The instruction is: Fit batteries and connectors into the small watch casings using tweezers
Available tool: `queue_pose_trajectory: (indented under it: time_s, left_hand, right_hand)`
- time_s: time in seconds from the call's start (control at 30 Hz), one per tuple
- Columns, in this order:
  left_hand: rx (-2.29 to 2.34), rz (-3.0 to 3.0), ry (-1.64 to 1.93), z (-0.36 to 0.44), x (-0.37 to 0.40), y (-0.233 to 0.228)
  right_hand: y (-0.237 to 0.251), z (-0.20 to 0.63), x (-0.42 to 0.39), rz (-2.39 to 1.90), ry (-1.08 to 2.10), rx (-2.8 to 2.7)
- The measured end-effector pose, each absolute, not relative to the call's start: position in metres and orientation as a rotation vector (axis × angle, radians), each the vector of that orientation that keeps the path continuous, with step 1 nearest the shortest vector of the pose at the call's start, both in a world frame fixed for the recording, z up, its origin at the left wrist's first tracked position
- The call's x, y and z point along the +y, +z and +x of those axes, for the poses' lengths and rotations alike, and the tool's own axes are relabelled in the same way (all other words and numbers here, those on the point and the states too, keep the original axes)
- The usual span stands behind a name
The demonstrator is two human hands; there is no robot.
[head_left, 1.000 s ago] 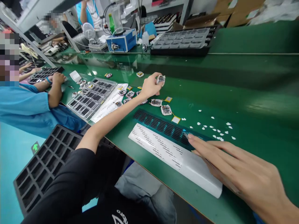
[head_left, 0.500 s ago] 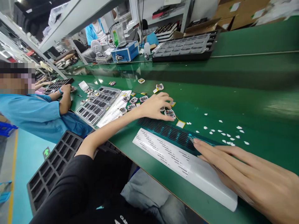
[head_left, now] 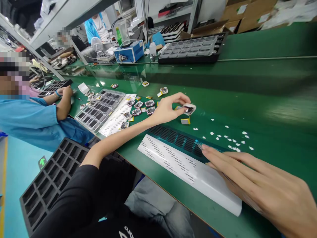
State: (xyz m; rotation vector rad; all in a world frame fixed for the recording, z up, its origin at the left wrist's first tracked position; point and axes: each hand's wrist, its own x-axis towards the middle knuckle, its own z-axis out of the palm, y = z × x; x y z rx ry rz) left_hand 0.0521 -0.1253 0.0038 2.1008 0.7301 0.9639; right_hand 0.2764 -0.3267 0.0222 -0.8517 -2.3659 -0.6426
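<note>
White label sheet (head_left: 198, 173) lies nearest, under your flat, spread right hand (head_left: 257, 188), fingertips on its dark strip (head_left: 178, 140). Farther out, your left hand (head_left: 168, 109) pinches a small module (head_left: 189, 108) above the green bench (head_left: 260, 109), its battery (head_left: 185, 121) just below.

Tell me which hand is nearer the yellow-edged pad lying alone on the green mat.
Left. The left hand holds a small module just above the yellow-edged pad; the right hand rests farther off on the white strip.
</note>
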Motion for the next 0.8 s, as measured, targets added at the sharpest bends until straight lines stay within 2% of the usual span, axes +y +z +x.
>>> queue_pose_trajectory:
  time_s: [0.1, 0.27, 0.37, 0.5, 0.8]
  left_hand:
    - [0.656, 1.599, 1.025, 0.058, -0.142, 0.011]
    - [0.597, 1.236, 0.766, 0.06, -0.195, 0.026]
    - [0.579, 1.288, 0.66, 0.061, -0.221, 0.028]
    - [0.658, 1.508, 0.634, 0.06, -0.241, 0.022]
    - [0.629, 1.81, 0.677, 0.054, -0.255, 0.009]
  right_hand:
    - [0.02, 0.28, -0.329, -0.885, -0.617, -2.38]
    - [0.013, 0.279, -0.33, -1.008, -0.437, -2.184]
    - [0.01, 0.274, -0.331, -1.167, -0.299, -1.992]
    - [0.008, 0.269, -0.336, -1.363, -0.377, -1.825]
    - [-0.001, 0.255, -0.341, -1.389, -0.464, -1.958]
